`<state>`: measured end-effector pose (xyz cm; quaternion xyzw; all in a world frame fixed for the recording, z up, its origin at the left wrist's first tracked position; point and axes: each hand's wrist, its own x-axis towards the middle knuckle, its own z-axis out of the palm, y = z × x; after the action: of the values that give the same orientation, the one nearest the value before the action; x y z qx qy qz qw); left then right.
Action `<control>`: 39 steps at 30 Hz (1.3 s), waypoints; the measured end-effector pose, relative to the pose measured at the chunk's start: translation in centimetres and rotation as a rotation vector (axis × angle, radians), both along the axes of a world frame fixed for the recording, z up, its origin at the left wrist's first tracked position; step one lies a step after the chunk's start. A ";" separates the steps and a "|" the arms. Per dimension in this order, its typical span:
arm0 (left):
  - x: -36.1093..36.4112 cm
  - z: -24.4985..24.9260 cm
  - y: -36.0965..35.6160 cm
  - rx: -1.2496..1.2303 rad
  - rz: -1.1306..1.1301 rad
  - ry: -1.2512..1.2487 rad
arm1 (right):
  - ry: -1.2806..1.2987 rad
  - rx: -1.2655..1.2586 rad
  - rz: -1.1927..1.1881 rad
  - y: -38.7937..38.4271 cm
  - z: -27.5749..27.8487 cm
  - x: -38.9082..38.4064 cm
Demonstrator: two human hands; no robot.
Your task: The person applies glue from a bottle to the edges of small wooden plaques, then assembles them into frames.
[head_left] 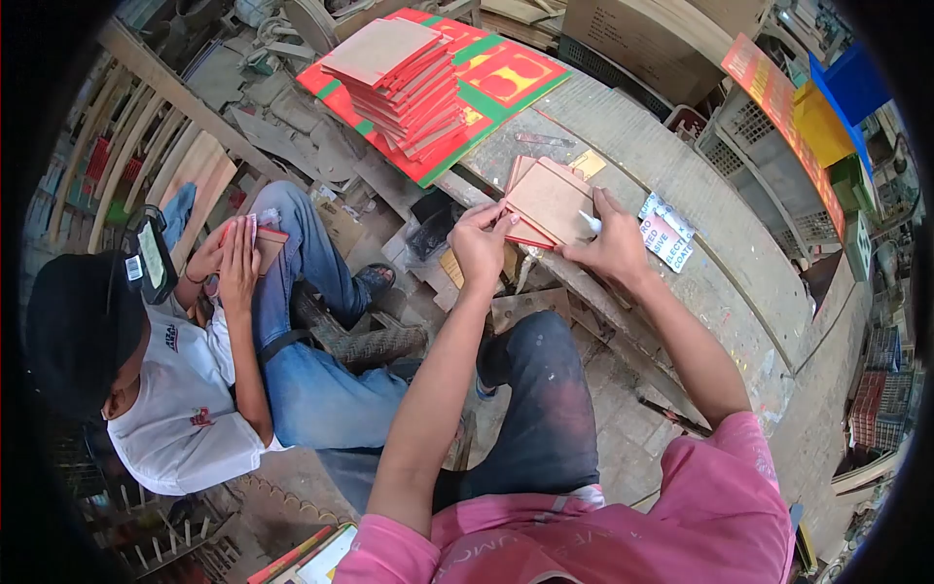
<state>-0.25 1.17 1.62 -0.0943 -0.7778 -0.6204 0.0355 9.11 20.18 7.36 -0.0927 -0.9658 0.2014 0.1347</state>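
Note:
My left hand (480, 241) pinches the near-left edge of a small stack of flat brown cards with red edges (547, 200) that lies on the worn wooden bench (642, 146). My right hand (613, 243) rests at the stack's right edge and holds a small white object (591, 223) against it. A taller pile of the same red-edged cards (399, 83) sits further back on a red and green printed sheet (506, 78).
A person in a white shirt and jeans (195, 389) sits to my left, pressing both hands on a card on a knee. A printed label packet (666, 232) lies right of my hands. Crates and boxes (769, 117) line the bench's far side.

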 end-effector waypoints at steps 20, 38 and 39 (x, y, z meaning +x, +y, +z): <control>4.9 11.7 -5.1 0.241 -0.210 0.260 | -0.345 -0.957 0.021 -0.6 10.9 4.5; 16.3 23.9 -15.0 0.261 -0.379 0.531 | -0.576 -1.093 0.466 -6.7 21.5 12.8; 16.4 24.0 -15.2 0.260 -0.375 0.528 | -0.591 -1.094 0.467 -6.8 21.7 13.0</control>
<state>16.17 -14.05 25.62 -0.3877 -0.6253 -0.6641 0.1327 22.12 13.36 29.10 0.0125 -0.7152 0.6528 -0.2493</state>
